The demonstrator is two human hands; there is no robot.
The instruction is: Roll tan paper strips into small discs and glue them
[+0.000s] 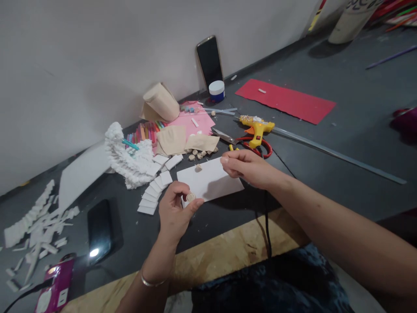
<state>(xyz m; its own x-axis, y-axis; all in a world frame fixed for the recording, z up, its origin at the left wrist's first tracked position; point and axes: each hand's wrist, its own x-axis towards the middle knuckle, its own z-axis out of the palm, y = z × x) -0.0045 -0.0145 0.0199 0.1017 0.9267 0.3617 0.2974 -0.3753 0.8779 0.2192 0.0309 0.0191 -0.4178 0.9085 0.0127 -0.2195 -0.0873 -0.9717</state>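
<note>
A white rectangular card (211, 180) lies on the dark table in front of me. My left hand (175, 211) is closed in a pinch on a small beige paper roll (190, 197) at the card's near left corner. My right hand (249, 167) has its fingers closed on the card's far right edge. A second small beige roll (198, 167) sits on the card near its far edge. Several more beige rolls (199, 153) lie just beyond the card.
A yellow glue gun (257, 128), red-handled scissors (250, 142), a red sheet (286, 101), a long metal ruler (339, 156), beige paper pieces (172, 140), a white ruffled paper shape (125, 158), stacked white strips (153, 191), two phones (99, 230), a small jar (216, 90) and a power strip (54, 289).
</note>
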